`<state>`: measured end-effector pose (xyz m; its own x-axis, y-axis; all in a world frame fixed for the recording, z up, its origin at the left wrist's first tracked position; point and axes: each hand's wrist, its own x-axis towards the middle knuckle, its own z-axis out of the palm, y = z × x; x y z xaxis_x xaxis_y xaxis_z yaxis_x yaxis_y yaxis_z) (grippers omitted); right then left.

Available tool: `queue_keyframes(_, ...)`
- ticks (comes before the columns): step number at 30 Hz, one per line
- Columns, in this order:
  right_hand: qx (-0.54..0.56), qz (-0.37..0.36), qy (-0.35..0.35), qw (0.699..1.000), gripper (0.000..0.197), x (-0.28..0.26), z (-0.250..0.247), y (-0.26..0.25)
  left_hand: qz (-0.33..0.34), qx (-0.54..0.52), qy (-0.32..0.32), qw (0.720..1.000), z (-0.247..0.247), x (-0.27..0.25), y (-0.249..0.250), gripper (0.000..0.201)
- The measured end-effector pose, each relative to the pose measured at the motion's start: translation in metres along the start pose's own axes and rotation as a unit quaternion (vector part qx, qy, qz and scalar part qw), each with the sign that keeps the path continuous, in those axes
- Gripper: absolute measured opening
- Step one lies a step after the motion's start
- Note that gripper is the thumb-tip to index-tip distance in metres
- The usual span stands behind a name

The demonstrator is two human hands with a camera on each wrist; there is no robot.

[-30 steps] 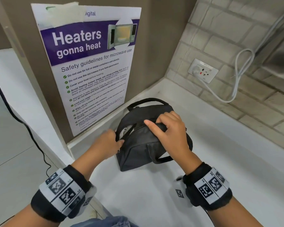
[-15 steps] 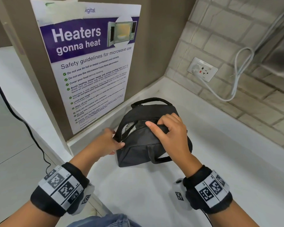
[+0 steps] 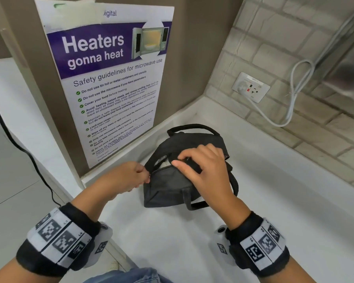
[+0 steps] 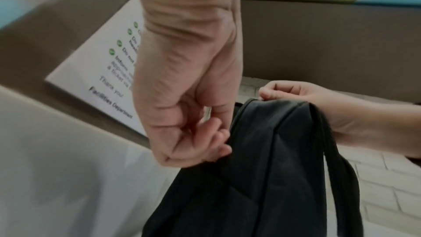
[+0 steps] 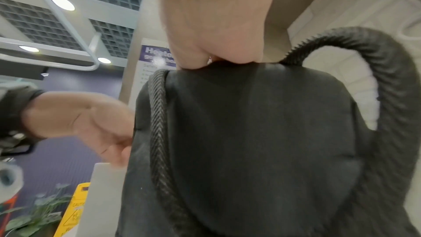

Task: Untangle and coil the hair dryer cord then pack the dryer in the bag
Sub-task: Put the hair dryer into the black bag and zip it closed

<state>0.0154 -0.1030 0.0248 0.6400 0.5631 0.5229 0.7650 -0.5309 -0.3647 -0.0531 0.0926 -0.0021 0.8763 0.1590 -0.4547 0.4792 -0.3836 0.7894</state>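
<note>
The black bag (image 3: pixel 172 184) sits on the white counter (image 3: pixel 274 211), just in front of the microwave safety poster (image 3: pixel 110 78). The right hand (image 3: pixel 208 172) is curled over the bag's top, pinching the fabric by the partly open zip. The left hand (image 3: pixel 129 176) has its fingers curled at the bag's poster-side end, pinching the edge there. Can't see the dryer itself.

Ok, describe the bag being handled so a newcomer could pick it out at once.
Below the purple microwave poster, on the white counter, sits the bag. It is small, black fabric with looped handles, gripped by both the left hand and the right hand.
</note>
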Motion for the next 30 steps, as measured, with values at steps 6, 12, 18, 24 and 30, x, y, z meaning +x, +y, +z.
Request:
queue_keyframes(6, -0.066, -0.096, -0.052, 0.992, 0.029, 0.005, 0.007, -0.02, 0.133, -0.008, 0.019, 0.991, -0.001, -0.03, 0.039, 0.031)
queue_keyframes(12, -0.087, -0.082, -0.03, 0.992, 0.009, 0.008, 0.011, -0.029, 0.215, -0.014, 0.007, 0.976, -0.002, -0.03, 0.036, 0.029)
queue_keyframes(18, -0.045, -0.07, 0.011, 0.996, 0.014, 0.005, 0.013, -0.027, 0.28, 0.068, 0.111, 0.951, 0.006, -0.024, 0.02, 0.027)
queue_keyframes(24, -0.067, -0.089, 0.026, 0.993, 0.02, -0.004, 0.015, -0.027, 0.293, 0.085, 0.178, 0.936, 0.022, -0.019, 0.027, 0.024)
queue_keyframes(30, -0.068, -0.043, 0.066, 0.995, 0.021, -0.003, -0.004, -0.017, 0.287, 0.12, 0.194, 0.93, 0.025, -0.019, 0.031, 0.017)
